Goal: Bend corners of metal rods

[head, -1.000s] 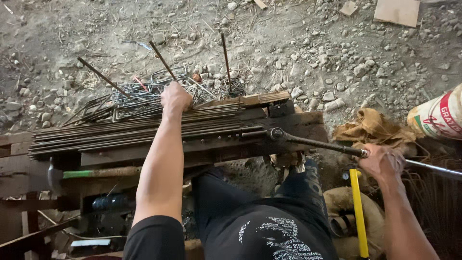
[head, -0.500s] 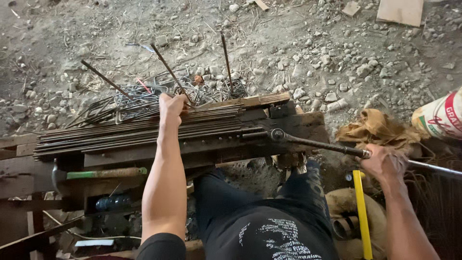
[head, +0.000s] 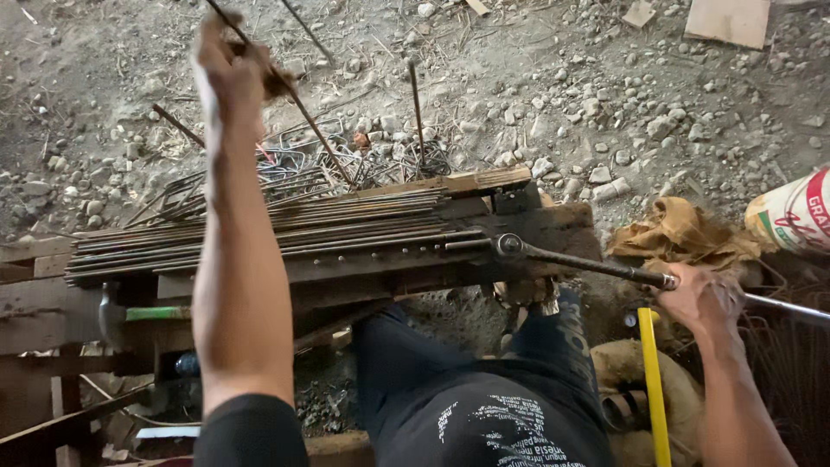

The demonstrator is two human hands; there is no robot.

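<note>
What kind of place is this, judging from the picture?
Probably an outdoor construction yard where steel rods are bent: a bundle of rods lies on a rough wooden bench, a lever bar is attached, and gravel ground surrounds it.

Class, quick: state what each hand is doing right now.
Left hand: raised and blurred, closed on a thin steel rod.
Right hand: closed on the long bending lever.

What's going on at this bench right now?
A person sits at a rough wooden bench stacked with a bundle of thin steel rods. The left hand is raised high over the gravel, holding a bent rod. The right hand grips the long lever bar that pivots at the bench's right end. More bent pieces lie piled beyond the bench.
</note>
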